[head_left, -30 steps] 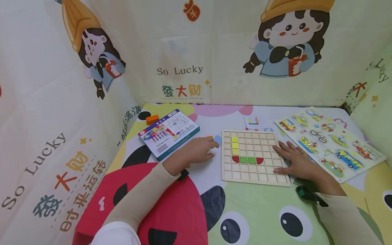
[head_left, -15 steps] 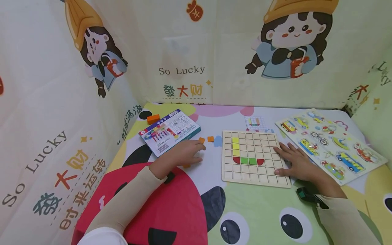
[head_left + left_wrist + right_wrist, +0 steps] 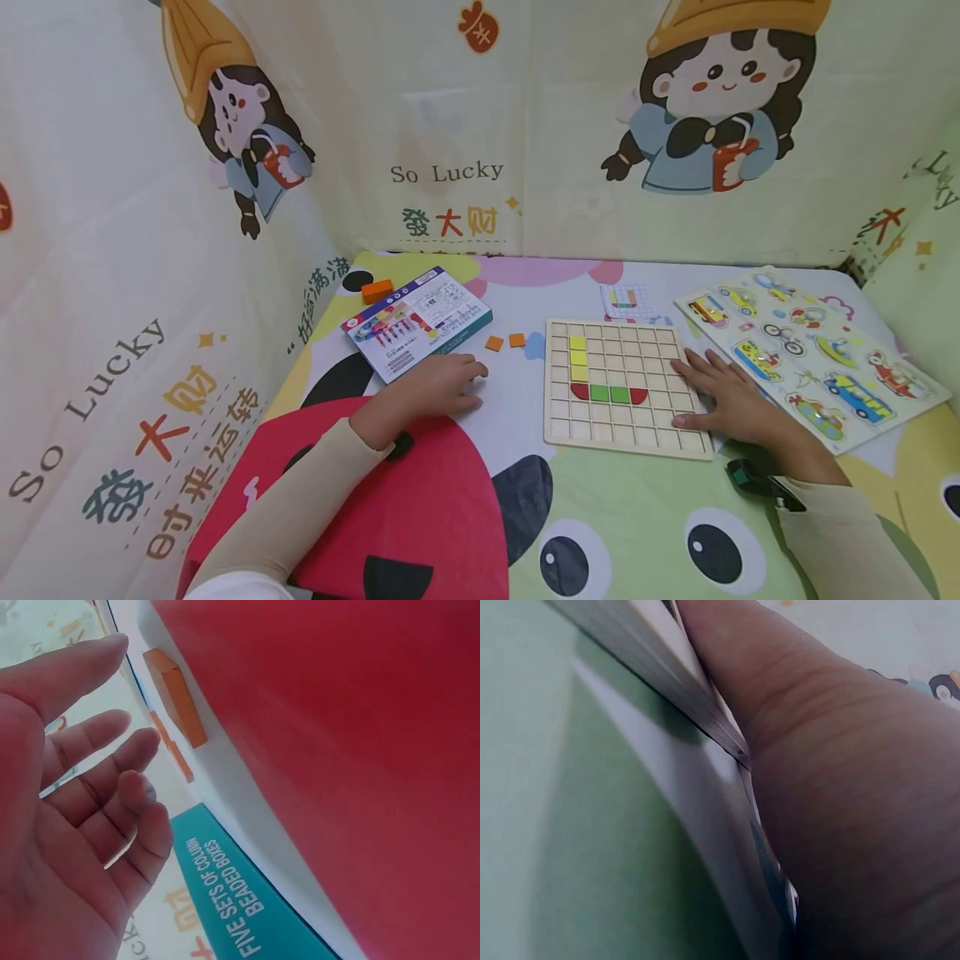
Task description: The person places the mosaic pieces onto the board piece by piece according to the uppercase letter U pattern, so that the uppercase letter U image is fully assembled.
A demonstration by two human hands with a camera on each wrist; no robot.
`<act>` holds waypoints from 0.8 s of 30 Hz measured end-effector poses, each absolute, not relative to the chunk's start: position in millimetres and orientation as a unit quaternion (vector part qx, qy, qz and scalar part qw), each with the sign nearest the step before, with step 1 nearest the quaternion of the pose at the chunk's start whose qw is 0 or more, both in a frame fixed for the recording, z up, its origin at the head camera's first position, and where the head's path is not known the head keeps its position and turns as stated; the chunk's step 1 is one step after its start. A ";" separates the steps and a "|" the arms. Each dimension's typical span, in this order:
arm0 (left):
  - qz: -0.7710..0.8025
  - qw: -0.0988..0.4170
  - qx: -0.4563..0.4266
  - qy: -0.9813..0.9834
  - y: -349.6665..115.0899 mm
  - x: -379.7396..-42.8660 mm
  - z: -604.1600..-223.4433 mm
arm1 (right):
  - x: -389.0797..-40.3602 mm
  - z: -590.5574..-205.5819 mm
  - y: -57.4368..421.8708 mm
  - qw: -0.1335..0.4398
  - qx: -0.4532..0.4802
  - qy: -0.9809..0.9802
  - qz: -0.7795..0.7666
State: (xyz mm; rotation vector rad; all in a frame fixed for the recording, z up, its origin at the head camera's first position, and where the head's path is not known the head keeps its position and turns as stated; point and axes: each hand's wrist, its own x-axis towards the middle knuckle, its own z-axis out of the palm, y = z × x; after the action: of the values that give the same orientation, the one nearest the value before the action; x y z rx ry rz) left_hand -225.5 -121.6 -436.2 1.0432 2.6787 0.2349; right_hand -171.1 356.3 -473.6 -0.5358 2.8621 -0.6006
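My left hand [image 3: 431, 387] hovers left of the wooden grid board [image 3: 555, 425], with its fingers loosely bent and nothing between them. Two small orange squares [image 3: 493, 343] lie on the table beyond its fingertips. In the left wrist view an orange block [image 3: 176, 697] lies close to the fingers; the hand hides it in the head view. My right hand [image 3: 731, 400] rests with spread fingers on the board's right edge. Set in the grid are a column of yellow squares [image 3: 577, 358], two green squares [image 3: 609, 394] and two red rounded corner pieces [image 3: 638, 396].
A flat box [image 3: 420, 325] lies behind my left hand, with an orange block [image 3: 377, 291] beyond it. Behind the board is a pattern card [image 3: 628, 301]. On the right lies a vehicle picture board [image 3: 810, 350], partly under my right forearm.
My left hand has drawn back to the left and toward me, away from the board, uncovering two orange squares. The right hand has stayed on the board.
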 end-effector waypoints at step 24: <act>0.051 0.130 0.345 0.928 -141.4 -214.9 -431.5 | -171.7 -473.2 355.5 0.085 -0.183 0.959 -0.201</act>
State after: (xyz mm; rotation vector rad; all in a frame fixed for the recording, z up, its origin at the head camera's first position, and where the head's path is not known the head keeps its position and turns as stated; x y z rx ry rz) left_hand -214.9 -141.4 -431.5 1.0031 2.6963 0.1486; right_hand -171.7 355.5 -473.2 -0.5446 2.8587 -0.6000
